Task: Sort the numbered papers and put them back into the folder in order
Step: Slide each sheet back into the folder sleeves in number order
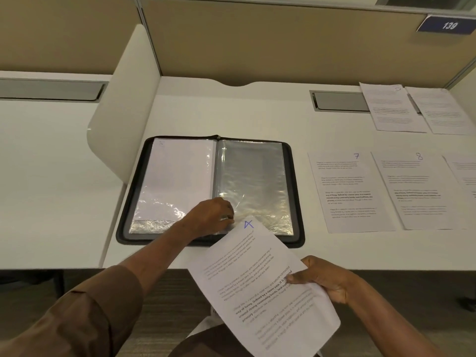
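Folder (210, 191): one, black, zip-edged, lying open flat on the white desk (231, 112), its near edge close to the desk's front edge. Two clear sleeves showing: left sleeve (177, 181) holds a white sheet; right sleeve (253, 181) shows no sheet.

Papers, six counted in view.
- Sheet 4 (260, 284): one, marked "4" in blue ink, held tilted in the air over the desk's front edge, its top corner overlapping the folder's near edge at the right sleeve.
- Sheet 7 (353, 191): flat on the desk right of the folder, apart from it.
- Sheet 8 (417, 191): just right of sheet 7, edges close or slightly overlapping.
- One more sheet (463, 173), cut off by the right frame edge; number not visible.
- Two far sheets (394, 106) at the back right, side by side; numbers too faint to read.

Hands, two.
- Left hand (210, 215): fingers curled at the lower edge of the right sleeve near the spine; whether they pinch the plastic cannot be told.
- Right hand (322, 276): grasps sheet 4 at its right edge, thumb on top.

Fixtures: one white divider (123, 104) left of the folder; two grey cable trays; one plate "139" (448, 25).

Open room: bare desk behind the folder up to the back panel, and a strip between folder and sheet 7.
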Tool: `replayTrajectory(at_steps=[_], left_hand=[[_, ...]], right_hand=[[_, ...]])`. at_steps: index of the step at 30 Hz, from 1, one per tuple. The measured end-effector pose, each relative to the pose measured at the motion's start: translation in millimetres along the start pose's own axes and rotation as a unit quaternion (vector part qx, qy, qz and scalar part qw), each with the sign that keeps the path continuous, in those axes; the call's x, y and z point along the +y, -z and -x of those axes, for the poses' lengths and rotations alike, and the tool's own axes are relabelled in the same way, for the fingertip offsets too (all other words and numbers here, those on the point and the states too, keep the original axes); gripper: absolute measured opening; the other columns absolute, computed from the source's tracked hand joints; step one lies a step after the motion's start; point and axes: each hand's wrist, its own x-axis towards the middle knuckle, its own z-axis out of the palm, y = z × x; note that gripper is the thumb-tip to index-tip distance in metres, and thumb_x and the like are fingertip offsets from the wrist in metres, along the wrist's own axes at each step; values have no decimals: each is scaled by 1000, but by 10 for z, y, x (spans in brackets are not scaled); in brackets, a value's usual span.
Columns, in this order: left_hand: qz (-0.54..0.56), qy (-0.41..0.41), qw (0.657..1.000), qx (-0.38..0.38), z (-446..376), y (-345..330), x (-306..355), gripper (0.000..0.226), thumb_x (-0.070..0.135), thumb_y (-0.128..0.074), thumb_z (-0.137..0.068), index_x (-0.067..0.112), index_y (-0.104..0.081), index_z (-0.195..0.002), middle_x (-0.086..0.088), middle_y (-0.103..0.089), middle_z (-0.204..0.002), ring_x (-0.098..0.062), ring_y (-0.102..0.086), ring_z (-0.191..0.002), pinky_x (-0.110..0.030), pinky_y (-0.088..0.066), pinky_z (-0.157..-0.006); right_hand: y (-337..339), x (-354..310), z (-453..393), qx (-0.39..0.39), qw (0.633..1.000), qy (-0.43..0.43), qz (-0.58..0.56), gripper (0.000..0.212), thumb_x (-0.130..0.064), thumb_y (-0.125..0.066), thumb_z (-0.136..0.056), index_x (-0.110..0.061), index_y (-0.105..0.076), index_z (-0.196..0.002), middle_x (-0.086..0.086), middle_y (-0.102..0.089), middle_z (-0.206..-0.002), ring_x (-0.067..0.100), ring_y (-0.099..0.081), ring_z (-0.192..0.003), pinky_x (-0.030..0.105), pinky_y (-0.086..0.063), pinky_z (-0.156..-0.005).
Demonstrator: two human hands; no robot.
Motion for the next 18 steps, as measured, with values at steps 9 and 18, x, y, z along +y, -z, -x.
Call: replayTrajectory(at_steps=[9,18], left_hand=[[-3,-1,1000,-3,2,32,89,19,34,-63,-95,22,-75,-102,9,-68,-102,-9,-58,-102,-31,-51,-82],[-12,20,1000,9,47,56,104,18,35,-63,-97,23,-74,-104,10,-68,-101,-9,-56,-102,-26,-46,-80]], right_hand=[[-71,101,14,78,996,38,-32,39,-8,-78,-84,0,-70,-121,20,-72,-117,38,-69,-111,57,-50,-103],[-116,256,51,127,985,44,-108,37,-5,-75,-86,0,-68,-122,20,-73,-116,38,-71,-107,56,-52,-100]])
